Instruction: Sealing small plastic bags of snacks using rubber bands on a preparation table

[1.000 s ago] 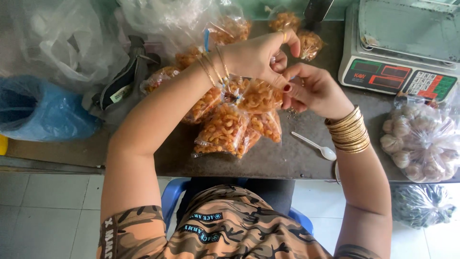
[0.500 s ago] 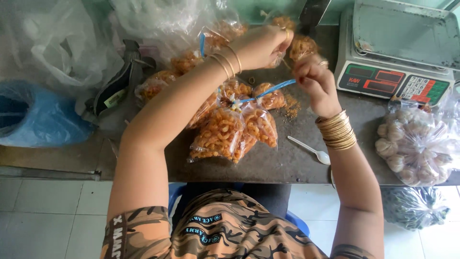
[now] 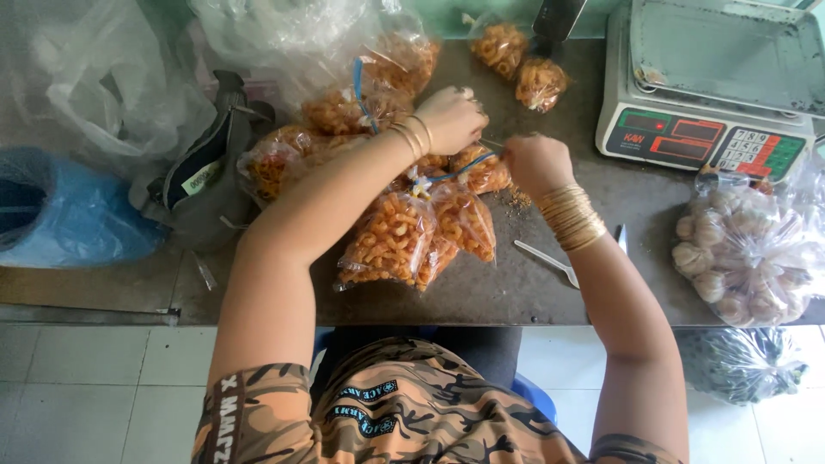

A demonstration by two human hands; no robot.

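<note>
My left hand [image 3: 450, 117] and my right hand [image 3: 534, 161] are closed fists above a heap of small clear bags of orange ring snacks [image 3: 404, 236] on the dark counter [image 3: 550, 292]. A thin blue string [image 3: 460, 172] runs between the hands, pulled tight over the neck of one small bag [image 3: 479, 170]. Each hand grips an end of it. Gold bangles ring both wrists.
A digital scale [image 3: 713, 86] stands at the back right. A clear bag of pale round pieces [image 3: 743, 253] lies at the right edge, a white plastic spoon [image 3: 546, 259] near my right forearm. Two more snack bags [image 3: 520, 64] sit at the back. Blue bag [image 3: 69, 215] left.
Both hands have dropped from chest height towards the counter and drawn apart, stretching the blue string. The bag they held is down among the others.
</note>
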